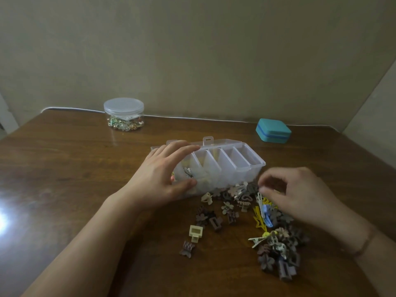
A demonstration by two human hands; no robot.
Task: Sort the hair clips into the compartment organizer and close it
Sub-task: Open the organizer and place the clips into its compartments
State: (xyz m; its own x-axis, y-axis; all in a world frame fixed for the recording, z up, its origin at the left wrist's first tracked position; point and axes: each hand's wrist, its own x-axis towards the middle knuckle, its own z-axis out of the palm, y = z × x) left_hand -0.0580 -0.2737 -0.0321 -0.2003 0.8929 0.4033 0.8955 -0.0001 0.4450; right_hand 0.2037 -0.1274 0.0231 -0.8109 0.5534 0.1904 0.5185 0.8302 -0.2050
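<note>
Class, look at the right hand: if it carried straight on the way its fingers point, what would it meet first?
The right hand points left and down; its fingertips would probably meet the brown hair clip beside the clear organizer first, though depth is unclear.

On my wooden table: clear compartment organizer, lid open, my left hand gripping its left end; loose hair clips heaped just before it, my right hand curled over them; lidded jar; teal case.
</note>
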